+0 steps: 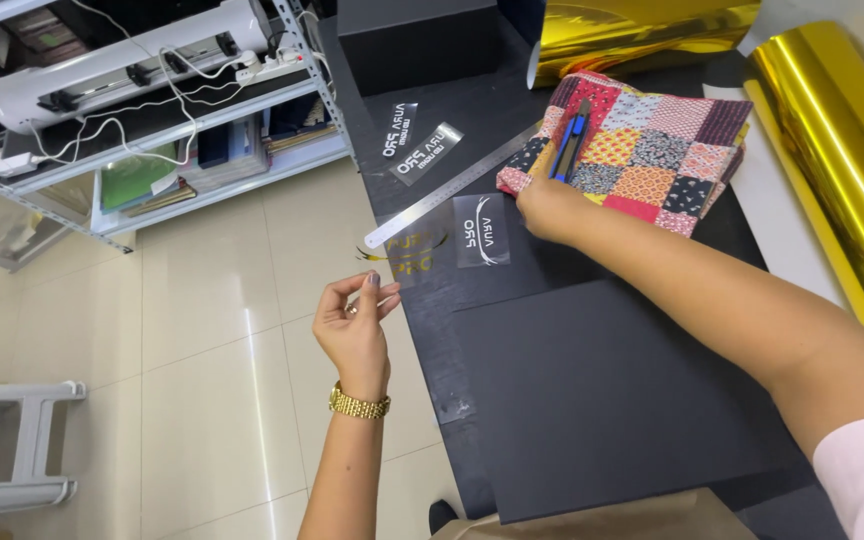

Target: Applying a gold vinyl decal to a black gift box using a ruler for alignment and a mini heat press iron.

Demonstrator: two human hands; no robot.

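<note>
Clear film [414, 255] with gold lettering is pinched at its near corner between the thumb and fingertips of the left hand [354, 325], which is held just off the front edge of the black table [592, 400]; the other fingers curl loosely, and a gold watch [359, 404] sits on the wrist. The film's far part lies over the table edge, just beside a second clear piece with white lettering [481, 230]. The right hand [550, 205] rests at the corner of a folded patchwork cloth [642, 150], closed around a blue utility knife [569, 140] whose body points away across the cloth. A long metal ruler [452, 185] lies diagonally between the cloth and the film. Two more lettered strips [414, 145] lie further back near a black box [417, 40]. Rolls of gold foil [842, 170] lie along the far and right side of the table. Left of the table, a metal shelf [182, 130] carries a white machine [122, 60] and cables above a tiled floor [172, 330].
</note>
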